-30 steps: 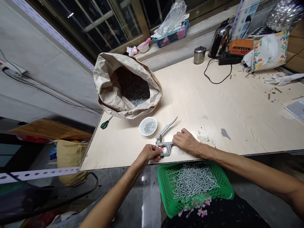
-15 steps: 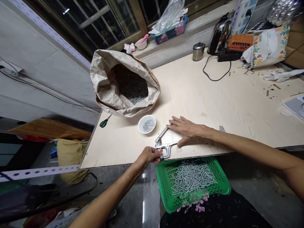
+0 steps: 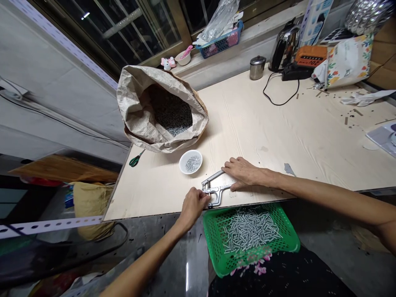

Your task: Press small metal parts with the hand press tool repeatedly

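A pair of silver hand-press pliers (image 3: pixel 218 191) with a spring lies at the table's front edge. My right hand (image 3: pixel 243 171) grips its two handles, fingers over the upper lever and thumb at the lower handle. At the jaw end, my left hand (image 3: pixel 193 206) has thumb and forefinger pinched together; what sits between them is too small or hidden to make out. Just beyond the pliers stands a white bowl (image 3: pixel 182 163) of small metal pieces. Below the table edge, a green basket (image 3: pixel 213 247) holds a heap of silvery spring-like or threaded pieces.
A large open sack (image 3: pixel 133 95) of dark metal pieces stands at the back left of the table (image 3: pixel 247 119). Green-handled scissors (image 3: pixel 135 161) lie at the left edge. A lidded metal canister (image 3: pixel 257 68), a kettle (image 3: pixel 283 45) and a black cord are at the back.
My right hand's fingers have curled over the upper lever, which has come down toward the lower handle. My left hand has shifted slightly up at the jaw, and the red bit there no longer shows.
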### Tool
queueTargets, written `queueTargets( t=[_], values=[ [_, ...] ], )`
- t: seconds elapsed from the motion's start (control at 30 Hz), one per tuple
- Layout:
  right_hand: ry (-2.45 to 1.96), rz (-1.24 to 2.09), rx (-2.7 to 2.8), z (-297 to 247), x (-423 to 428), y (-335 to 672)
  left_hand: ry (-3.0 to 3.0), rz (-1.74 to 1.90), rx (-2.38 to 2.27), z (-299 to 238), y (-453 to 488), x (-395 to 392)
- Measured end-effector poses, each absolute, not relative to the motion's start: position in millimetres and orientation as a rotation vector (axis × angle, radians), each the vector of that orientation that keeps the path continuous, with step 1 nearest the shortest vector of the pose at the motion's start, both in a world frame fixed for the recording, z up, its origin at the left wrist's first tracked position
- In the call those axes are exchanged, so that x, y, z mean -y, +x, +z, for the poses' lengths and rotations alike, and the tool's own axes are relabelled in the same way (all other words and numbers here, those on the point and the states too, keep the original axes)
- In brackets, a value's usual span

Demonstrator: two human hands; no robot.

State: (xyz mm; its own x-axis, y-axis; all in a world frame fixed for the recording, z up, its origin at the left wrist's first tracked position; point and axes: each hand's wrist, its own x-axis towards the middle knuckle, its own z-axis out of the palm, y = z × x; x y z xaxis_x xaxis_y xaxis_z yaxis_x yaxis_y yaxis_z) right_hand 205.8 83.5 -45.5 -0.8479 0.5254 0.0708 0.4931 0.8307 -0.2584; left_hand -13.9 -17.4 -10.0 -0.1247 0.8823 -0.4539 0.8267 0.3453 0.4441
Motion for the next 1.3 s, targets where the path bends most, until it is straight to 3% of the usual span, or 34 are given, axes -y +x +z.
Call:
queueTargets(
  t=[0.13,0.27,0.6,0.97,1.3],
  values=[
    [-0.826,0.395,2.79,-48,-71,205,2.215,0.278,-1.675,-17,6,7],
    [-0.871,0.437,2.756,-46,-62,209,2.41,0.152,-1.356,-27,18,-24],
    [-0.941,0.467,2.684,-53,-60,213,2.463,0.05,-1.478,-32,25,-30],
    [-0.931,0.446,2.754,-48,-90,224,2.534,0.452,-1.53,-50,33,11],
    [-1.06,0.048,2.633,-68,-110,205,2.376,0.656,-1.506,-64,50,32]
  ],
)
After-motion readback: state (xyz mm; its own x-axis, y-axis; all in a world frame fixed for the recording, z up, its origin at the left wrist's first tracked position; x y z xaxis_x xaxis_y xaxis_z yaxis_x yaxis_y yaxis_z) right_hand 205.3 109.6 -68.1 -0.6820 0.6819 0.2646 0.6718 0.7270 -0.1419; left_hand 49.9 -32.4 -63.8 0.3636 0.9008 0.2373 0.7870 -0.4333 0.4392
